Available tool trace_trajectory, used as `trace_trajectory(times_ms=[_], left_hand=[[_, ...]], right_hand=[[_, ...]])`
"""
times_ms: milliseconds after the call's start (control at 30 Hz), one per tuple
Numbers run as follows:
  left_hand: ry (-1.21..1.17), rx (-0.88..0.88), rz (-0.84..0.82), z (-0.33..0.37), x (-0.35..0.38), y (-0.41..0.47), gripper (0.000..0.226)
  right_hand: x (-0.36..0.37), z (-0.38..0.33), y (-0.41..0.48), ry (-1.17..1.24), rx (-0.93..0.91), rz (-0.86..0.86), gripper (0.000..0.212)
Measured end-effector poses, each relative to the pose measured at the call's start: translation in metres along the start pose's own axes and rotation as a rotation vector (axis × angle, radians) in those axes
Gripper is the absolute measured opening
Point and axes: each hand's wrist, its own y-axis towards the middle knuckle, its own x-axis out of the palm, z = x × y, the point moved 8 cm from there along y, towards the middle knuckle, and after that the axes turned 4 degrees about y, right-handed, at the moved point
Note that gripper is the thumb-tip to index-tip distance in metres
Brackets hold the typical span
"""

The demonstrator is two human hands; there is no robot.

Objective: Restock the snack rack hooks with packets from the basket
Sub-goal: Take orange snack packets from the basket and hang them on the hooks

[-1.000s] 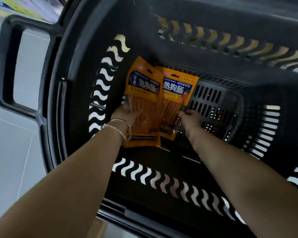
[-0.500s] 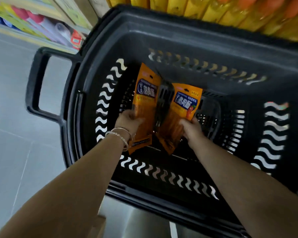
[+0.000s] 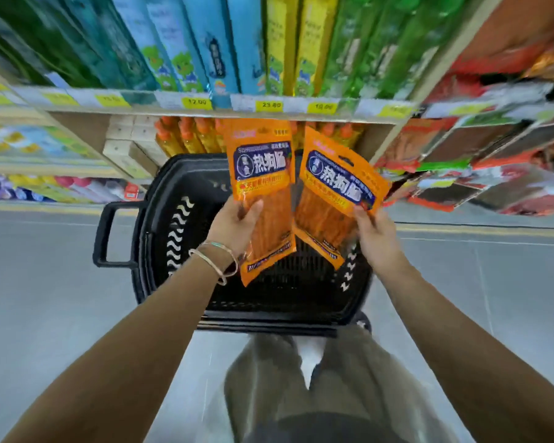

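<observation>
**Far left.** The handle [image 3: 100,235] of the black basket [image 3: 160,238] juts out over the grey floor [image 3: 39,298]. Half a second ago the basket filled the view. You now see it from higher up, with a shelf edge [image 3: 141,102] and its yellow price labels [image 3: 196,102] above it.

**Left of centre.** Your left hand [image 3: 234,225], with bracelets [image 3: 219,259] at the wrist, pinches the left packet [image 3: 261,174] by its left edge. The thumb lies on the front and the fingers are behind. The orange packet stands nearly upright, its top overlapping the shelf edge and its bottom corner hanging over the basket's opening. Earlier it was held low inside the basket; it has since been lifted clear of the rim.

**Right of centre.** The right packet [image 3: 336,187] tilts with its top leaning right. Its lower left corner meets the left packet's edge, though you cannot tell whether they touch. Your right hand [image 3: 378,235] grips its lower right edge with the fingers curled round it. This packet too has come up out of the basket.

**Far right.** The snack rack [image 3: 493,161] is blurred and carries rows of red and orange packets. It is well apart from both packets in your hands.
</observation>
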Motion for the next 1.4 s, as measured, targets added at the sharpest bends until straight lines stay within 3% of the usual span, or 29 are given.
trace_trajectory(times_ms=[100, 200, 467, 567, 733, 867, 1000, 1100, 1267, 1400], left_hand=[[-0.071, 0.137, -0.050, 0.069, 0.020, -0.015, 0.023], [-0.129, 0.268, 0.024, 0.139, 0.042, -0.030, 0.025], [-0.224, 0.358, 0.215, 0.305, 0.118, -0.064, 0.039], [-0.313, 0.498, 0.135, 0.370, 0.139, -0.076, 0.016], [-0.418, 0.626, 0.128, 0.449, 0.136, -0.094, 0.017], [-0.480, 0.647, 0.221, 0.494, 0.111, -0.098, 0.017], [-0.465, 0.664, 0.331, 0.534, 0.089, -0.099, 0.023], [-0.507, 0.627, 0.382, 0.551, 0.076, -0.092, 0.028], [-0.562, 0.630, 0.371, 0.575, 0.068, -0.074, 0.035], [-0.632, 0.674, 0.294, 0.598, 0.076, -0.061, 0.031]], right_hand=[[-0.067, -0.035, -0.007, 0.116, -0.068, 0.106, 0.022], [-0.142, -0.060, -0.008, 0.125, -0.139, 0.190, 0.016], [-0.340, -0.146, 0.013, 0.020, -0.347, 0.405, 0.030], [-0.393, -0.189, 0.020, 0.016, -0.457, 0.399, 0.035], [-0.460, -0.257, 0.030, 0.103, -0.577, 0.417, 0.034], [-0.488, -0.306, 0.039, 0.177, -0.603, 0.429, 0.029], [-0.503, -0.346, 0.060, 0.262, -0.542, 0.404, 0.046], [-0.506, -0.374, 0.077, 0.343, -0.503, 0.338, 0.037], [-0.496, -0.424, 0.104, 0.500, -0.502, 0.238, 0.028], [-0.489, -0.454, 0.131, 0.475, -0.487, 0.235, 0.029]])
